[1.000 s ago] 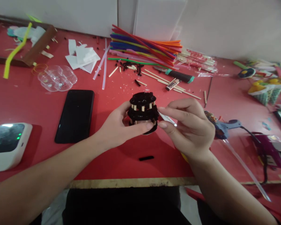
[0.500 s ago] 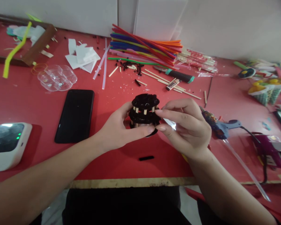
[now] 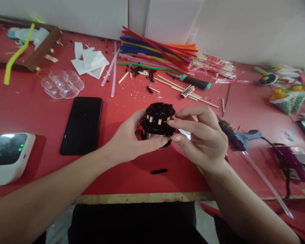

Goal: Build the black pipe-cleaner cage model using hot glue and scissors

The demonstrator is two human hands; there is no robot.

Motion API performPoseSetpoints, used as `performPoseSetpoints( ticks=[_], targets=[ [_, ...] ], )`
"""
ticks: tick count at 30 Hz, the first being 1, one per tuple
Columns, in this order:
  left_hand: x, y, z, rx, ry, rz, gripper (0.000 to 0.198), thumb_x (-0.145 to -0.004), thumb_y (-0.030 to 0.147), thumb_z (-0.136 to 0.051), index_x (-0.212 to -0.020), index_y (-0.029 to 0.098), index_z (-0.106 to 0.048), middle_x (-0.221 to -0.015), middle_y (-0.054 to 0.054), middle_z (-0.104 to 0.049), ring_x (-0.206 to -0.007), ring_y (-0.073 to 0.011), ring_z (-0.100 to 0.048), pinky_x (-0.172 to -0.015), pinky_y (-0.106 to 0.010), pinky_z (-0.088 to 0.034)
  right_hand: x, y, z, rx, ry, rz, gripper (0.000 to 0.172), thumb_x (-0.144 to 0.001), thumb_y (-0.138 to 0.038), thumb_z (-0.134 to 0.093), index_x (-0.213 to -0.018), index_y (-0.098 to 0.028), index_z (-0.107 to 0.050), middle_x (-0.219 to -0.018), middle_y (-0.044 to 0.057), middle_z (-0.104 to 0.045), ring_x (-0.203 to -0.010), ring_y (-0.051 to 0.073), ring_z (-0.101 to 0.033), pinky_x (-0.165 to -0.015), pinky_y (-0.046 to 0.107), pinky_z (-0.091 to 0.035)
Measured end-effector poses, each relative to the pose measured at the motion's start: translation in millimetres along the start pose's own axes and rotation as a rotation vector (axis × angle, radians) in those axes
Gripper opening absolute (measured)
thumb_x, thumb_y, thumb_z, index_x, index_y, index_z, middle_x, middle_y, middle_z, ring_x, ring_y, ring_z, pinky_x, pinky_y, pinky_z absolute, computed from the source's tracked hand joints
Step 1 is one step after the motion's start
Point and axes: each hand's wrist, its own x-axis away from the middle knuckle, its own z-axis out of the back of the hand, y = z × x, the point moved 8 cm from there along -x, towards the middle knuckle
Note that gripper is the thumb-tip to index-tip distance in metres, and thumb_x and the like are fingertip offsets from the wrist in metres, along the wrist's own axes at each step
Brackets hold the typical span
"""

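A black tiered object [image 3: 159, 126] with short pale wooden pegs between its upper layers is held above the red table [image 3: 112, 179]. My left hand [image 3: 132, 137] wraps its left side, thumb across the lower front. On the right, my right hand [image 3: 200, 135] touches the object with its fingertips, the fingers bent around its right edge. Something shiny and whitish shows behind the right fingers, too hidden to name. Below the object, a short black piece [image 3: 159, 171] lies on the table.
Left are a black phone [image 3: 81, 125] and a white device [image 3: 11, 157]. Colourful pipe cleaners [image 3: 157, 51], a cutter [image 3: 195, 82] and thin sticks lie behind. A glue gun [image 3: 240, 137] rests to the right, its cord running toward a purple item [image 3: 295, 162].
The top layer of the black object has shifted slightly to the right and tilted. My right fingers have moved a little, the index fingertip now up beside the top layer.
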Motion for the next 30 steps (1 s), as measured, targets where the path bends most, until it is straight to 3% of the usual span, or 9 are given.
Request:
performPoseSetpoints(
  ticks=[5,10,20,25,29,30],
  targets=[
    [-0.8,0.6,-0.2,-0.015,-0.005,0.006,0.057,-0.081,0.041,-0.089,-0.131,0.029,-0.066,-0.135,-0.008,-0.073,-0.119,-0.0301,-0.074,-0.099,-0.048,-0.065,-0.4,-2.2,0.6,0.033,-0.008,0.007,0.026,-0.096,-0.026,-0.074,-0.120,-0.034,-0.079,-0.111,0.009,-0.067,-0.097,0.024,-0.066,-0.079,0.042,-0.060],
    [-0.8,0.0,1.1,-0.018,0.014,0.014,0.058,-0.079,0.040,-0.090,-0.131,0.028,-0.065,-0.134,-0.008,-0.074,-0.119,-0.0304,-0.074,-0.101,-0.049,-0.064,-0.4,-2.5,3.0,0.004,0.019,0.007,0.034,-0.096,-0.026,-0.074,-0.127,-0.039,-0.076,-0.111,0.007,-0.068,-0.100,0.025,-0.068,-0.080,0.042,-0.061],
    [-0.8,-1.7,-0.9,0.028,-0.008,0.032,0.060,-0.080,0.042,-0.091,-0.132,0.027,-0.064,-0.137,-0.009,-0.071,-0.122,-0.0306,-0.072,-0.102,-0.047,-0.062,1.0,-0.6,2.1,0.000,0.012,0.026,0.030,-0.094,-0.024,-0.075,-0.122,-0.035,-0.078,-0.113,0.007,-0.067,-0.100,0.024,-0.067,-0.080,0.041,-0.060],
    [-2.0,-5.8,4.3,0.029,0.055,0.074,0.067,-0.076,0.042,-0.093,-0.132,0.026,-0.061,-0.130,-0.010,-0.074,-0.116,-0.0307,-0.075,-0.100,-0.049,-0.062,3.8,4.6,11.1,0.010,0.113,-0.044,0.030,-0.095,-0.027,-0.074,-0.125,-0.033,-0.076,-0.110,0.006,-0.071,-0.099,0.024,-0.069,-0.085,0.043,-0.058],
    [-3.9,-4.9,8.3,0.009,0.126,0.083,0.068,-0.074,0.036,-0.092,-0.132,0.024,-0.057,-0.129,-0.012,-0.074,-0.116,-0.0316,-0.075,-0.105,-0.054,-0.060,6.3,13.1,19.1,0.071,0.212,-0.183,0.011,-0.102,-0.025,-0.066,-0.102,-0.029,-0.075,-0.094,0.004,-0.072,-0.088,0.021,-0.068,-0.081,0.039,-0.056],
    [-4.7,-4.5,10.5,0.008,0.150,0.076,0.069,-0.074,0.035,-0.092,-0.131,0.023,-0.056,-0.129,-0.012,-0.074,-0.118,-0.0317,-0.075,-0.107,-0.055,-0.058,6.0,15.4,20.7,0.062,0.218,-0.214,0.015,-0.103,-0.026,-0.063,-0.093,-0.028,-0.073,-0.087,0.003,-0.070,-0.083,0.020,-0.066,-0.077,0.038,-0.054]
  ],
)
